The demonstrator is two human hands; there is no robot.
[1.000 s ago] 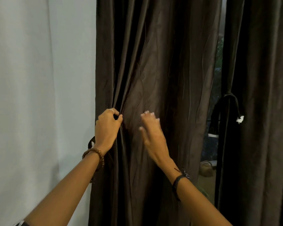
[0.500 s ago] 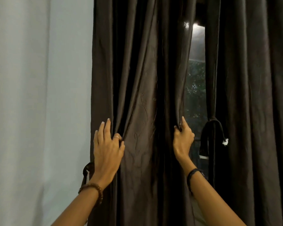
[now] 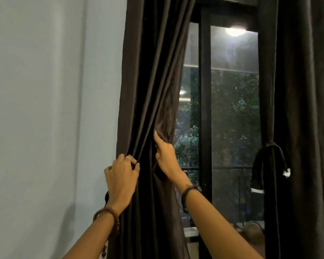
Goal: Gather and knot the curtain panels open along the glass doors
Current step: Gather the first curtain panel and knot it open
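A wall (image 3: pixel 45 109) fills the left side. Just right of it hangs a curtain panel (image 3: pixel 153 71), bunched together. The left hand (image 3: pixel 121 177) grips its left folds; the right hand (image 3: pixel 165 156) grips its right edge, slightly higher. Behind and to the right stand the glass doors (image 3: pixel 232 118). Farthest right hangs a second curtain panel (image 3: pixel 303 109), a tie-back (image 3: pixel 269 165) looped round its left edge.

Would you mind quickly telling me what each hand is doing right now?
Left hand: closed, pinching a fold of the left curtain panel.
Right hand: closed, gripping the same panel's gathered inner edge.
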